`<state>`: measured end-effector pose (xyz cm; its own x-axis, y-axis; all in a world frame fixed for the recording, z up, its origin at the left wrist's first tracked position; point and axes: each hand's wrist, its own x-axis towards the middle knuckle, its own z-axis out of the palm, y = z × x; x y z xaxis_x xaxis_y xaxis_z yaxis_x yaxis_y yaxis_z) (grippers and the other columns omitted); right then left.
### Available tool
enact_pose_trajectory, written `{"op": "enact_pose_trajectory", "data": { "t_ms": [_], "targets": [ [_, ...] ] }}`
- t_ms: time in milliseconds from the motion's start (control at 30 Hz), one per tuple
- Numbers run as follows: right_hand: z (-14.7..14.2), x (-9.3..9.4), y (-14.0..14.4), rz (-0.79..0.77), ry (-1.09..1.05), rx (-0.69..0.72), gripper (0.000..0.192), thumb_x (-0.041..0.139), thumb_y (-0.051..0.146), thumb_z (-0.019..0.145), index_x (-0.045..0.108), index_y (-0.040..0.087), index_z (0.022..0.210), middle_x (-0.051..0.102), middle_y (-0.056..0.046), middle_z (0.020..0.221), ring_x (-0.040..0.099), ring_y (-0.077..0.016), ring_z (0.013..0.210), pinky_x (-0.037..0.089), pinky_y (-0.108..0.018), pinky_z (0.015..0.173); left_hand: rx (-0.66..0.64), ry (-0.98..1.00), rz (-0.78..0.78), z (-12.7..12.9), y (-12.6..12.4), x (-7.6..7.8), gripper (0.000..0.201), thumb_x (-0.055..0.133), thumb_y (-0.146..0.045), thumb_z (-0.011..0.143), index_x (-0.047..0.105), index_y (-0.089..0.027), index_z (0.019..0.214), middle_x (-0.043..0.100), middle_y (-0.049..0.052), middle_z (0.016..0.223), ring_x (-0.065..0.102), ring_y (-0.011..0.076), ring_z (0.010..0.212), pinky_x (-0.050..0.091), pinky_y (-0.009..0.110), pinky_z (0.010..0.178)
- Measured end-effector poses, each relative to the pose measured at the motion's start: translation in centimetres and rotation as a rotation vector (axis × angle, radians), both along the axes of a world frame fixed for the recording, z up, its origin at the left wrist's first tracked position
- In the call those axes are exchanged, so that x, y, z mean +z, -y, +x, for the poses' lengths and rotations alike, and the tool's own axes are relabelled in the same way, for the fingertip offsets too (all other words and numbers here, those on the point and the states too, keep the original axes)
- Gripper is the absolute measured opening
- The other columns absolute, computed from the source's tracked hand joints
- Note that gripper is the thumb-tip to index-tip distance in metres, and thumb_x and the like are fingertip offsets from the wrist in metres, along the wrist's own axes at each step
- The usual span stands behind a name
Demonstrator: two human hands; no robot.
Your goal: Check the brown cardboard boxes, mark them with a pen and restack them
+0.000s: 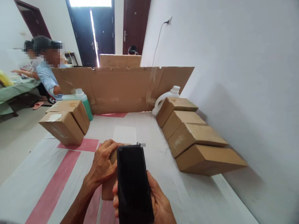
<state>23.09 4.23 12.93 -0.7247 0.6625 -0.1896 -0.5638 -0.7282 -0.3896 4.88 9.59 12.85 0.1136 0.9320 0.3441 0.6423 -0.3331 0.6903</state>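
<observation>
Cloth-covered table (196, 199): my left hand (102, 161) grips a cardboard box (108, 190); my right hand (161, 202) clasps a smartphone (133, 183); likely a steadying step, calling next for stillness.

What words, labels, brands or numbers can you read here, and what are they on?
None can be read.
Phone in the right hand: dark screen; corner mark too small to read.
White patch on near left carton: no legible print.
Green bottle, white jug: no legible label.
Red bands on cloth: no readable letters.

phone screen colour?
Black; the phone screen shows best in the head view.
</observation>
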Motion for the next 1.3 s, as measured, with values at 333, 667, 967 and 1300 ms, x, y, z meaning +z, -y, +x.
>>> {"op": "enact_pose_trajectory", "data": {
  "t_ms": [333, 667, 967, 1300],
  "targets": [
    [-1.0, -1.1, 0.8, -0.030, -0.020, -0.024, 0.073, 0.050, 0.071, 0.089, 0.078, 0.007, 0.108, 0.077, -0.015, 0.095, 0.071, -0.0222, 0.080, 0.055, -0.033, 0.077, -0.017, 0.003, 0.023, 0.2, 0.3, -0.4, 0.027, 0.060, -0.025, 0.088, 0.072, -0.023, 0.111, 0.068, 0.005, 0.098, 0.063, 0.0236, 0.093, 0.049, 0.036, 0.083],
    [-0.9, -0.4, 0.5, -0.034, -0.071, -0.061, 0.062, 0.059, 0.062, 0.092, 0.075, 0.007, 0.116, 0.078, -0.014, 0.107, 0.075, -0.0273, 0.088, 0.059, -0.040, 0.079, -0.011, -0.001, 0.041, 0.1, 0.5, -0.6, 0.021, 0.058, -0.019, 0.087, 0.071, -0.022, 0.104, 0.063, 0.004, 0.094, 0.058, 0.0223, 0.089, 0.045, 0.033, 0.078],
    [-0.5, -1.3, 0.6, -0.057, -0.051, -0.129, 0.058, 0.058, 0.060, 0.093, 0.074, 0.010, 0.118, 0.077, -0.015, 0.107, 0.074, -0.0269, 0.087, 0.060, -0.039, 0.073, -0.003, 0.004, 0.034, 0.3, 0.5, -0.4, 0.023, 0.058, -0.017, 0.087, 0.071, -0.023, 0.105, 0.065, 0.004, 0.099, 0.061, 0.0226, 0.093, 0.047, 0.035, 0.082],
    [1.9, -0.6, 0.0, 0.034, 0.109, -0.324, 0.070, 0.058, 0.072, 0.090, 0.074, 0.012, 0.120, 0.077, -0.019, 0.114, 0.075, -0.0295, 0.092, 0.060, -0.045, 0.083, 0.058, -0.025, 0.019, -0.4, -0.6, -0.5, 0.024, 0.057, -0.035, 0.095, 0.071, -0.023, 0.111, 0.068, 0.005, 0.100, 0.065, 0.0238, 0.097, 0.050, 0.037, 0.088]
  ]
}}
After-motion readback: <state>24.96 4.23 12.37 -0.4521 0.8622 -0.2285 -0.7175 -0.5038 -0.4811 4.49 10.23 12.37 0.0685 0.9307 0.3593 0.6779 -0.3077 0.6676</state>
